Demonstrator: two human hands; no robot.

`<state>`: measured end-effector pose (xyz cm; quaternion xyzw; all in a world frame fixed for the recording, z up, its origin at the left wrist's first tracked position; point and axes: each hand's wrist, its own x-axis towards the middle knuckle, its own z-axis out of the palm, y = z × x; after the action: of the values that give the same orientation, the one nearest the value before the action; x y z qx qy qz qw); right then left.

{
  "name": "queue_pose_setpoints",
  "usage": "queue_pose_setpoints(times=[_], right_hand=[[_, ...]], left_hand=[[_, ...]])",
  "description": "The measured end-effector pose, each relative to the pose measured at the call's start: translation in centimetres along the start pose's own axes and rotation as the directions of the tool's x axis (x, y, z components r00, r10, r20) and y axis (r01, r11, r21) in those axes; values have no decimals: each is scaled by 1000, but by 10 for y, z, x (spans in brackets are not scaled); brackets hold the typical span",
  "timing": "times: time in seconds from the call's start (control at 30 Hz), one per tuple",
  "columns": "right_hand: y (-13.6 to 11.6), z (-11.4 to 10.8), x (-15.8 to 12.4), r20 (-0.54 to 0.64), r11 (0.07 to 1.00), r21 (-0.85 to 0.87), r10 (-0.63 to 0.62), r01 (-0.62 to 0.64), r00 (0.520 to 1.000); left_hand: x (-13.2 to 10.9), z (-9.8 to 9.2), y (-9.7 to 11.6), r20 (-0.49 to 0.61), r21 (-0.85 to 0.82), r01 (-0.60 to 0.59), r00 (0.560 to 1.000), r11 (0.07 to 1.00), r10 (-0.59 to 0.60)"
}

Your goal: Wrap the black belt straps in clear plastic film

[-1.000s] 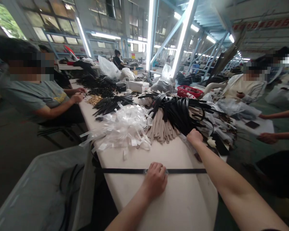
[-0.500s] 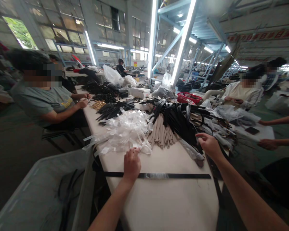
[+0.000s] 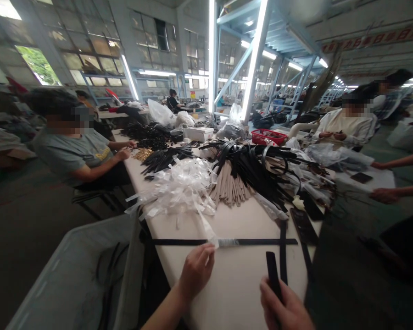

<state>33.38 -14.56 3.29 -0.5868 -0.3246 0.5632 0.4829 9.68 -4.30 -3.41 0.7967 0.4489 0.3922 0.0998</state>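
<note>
My left hand [image 3: 196, 271] is closed in a pinch on a clear plastic sleeve [image 3: 206, 229] that trails up to the heap of clear sleeves [image 3: 179, 188]. My right hand [image 3: 284, 309], low at the frame's bottom, grips a black belt strap [image 3: 272, 275]; the strap loops up and back toward the pile of black belts [image 3: 258, 172]. Another black strap [image 3: 192, 242] lies flat across the white table [image 3: 241, 284] between the hands and the heaps, with a clear wrapped band near its middle.
A grey plastic bin [image 3: 75, 275] stands left of the table edge. Tan straps [image 3: 229, 190] lie beside the black pile. A seated person [image 3: 79, 151] works at the left, others sit at the right, and a red basket [image 3: 269, 136] stands farther back.
My left hand has drawn one clear sleeve out of the heap toward me. My right hand has pulled a black strap from the pile and come down close to me.
</note>
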Motion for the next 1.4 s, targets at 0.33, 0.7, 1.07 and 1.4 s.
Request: queue_pose_setpoints(times=[0.33, 0.7, 1.07, 1.4], right_hand=[[66, 45, 46, 128, 978, 89, 177, -189, 976], [62, 31, 16, 130, 995, 76, 56, -66, 990], [45, 4, -5, 158, 908, 382, 120, -173, 980], [69, 0, 26, -278, 947, 315, 149, -57, 949]], left_hand=[[-63, 11, 71, 88, -341, 287, 958, 895, -274], [1, 32, 27, 499, -685, 728, 471, 2, -727], [15, 52, 23, 517, -709, 701, 444, -76, -731], [20, 51, 34, 407, -753, 657, 417, -39, -813]])
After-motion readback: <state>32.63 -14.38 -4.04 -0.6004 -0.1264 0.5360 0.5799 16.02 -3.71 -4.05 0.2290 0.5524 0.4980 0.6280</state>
